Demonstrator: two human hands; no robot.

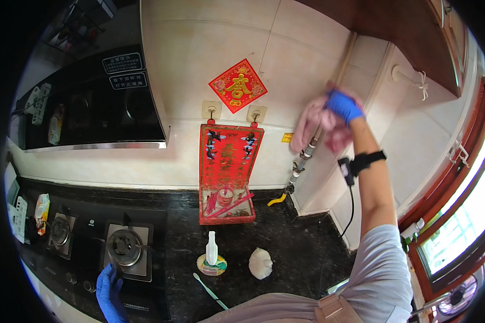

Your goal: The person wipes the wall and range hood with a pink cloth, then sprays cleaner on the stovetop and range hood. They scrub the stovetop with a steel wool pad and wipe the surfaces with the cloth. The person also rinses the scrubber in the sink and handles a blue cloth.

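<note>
My right hand (343, 105), in a blue glove, is raised at the wall corner and grips a pink cloth (317, 117) against a vertical pipe (307, 151). The cloth hangs down on both sides of the hand and hides part of the pipe. My left hand (110, 292), also blue-gloved, is low at the front of the black gas stove (93, 258), just below the right burner (124, 245); it holds nothing that I can see, its fingers slightly curled and the thumb apart. A white spray bottle (211, 254), a knotted white plastic bag (260, 263) and a toothbrush (210, 290) are on the black counter.
A red shrine box (230, 173) with incense sticks stands against the tiled wall, below a red paper diamond (238, 86) and two sockets. A black range hood (93, 97) hangs over the stove. Wooden cabinets (404, 32) are overhead at right, beside a window (460, 238). A yellow pipe end (277, 200) meets the counter.
</note>
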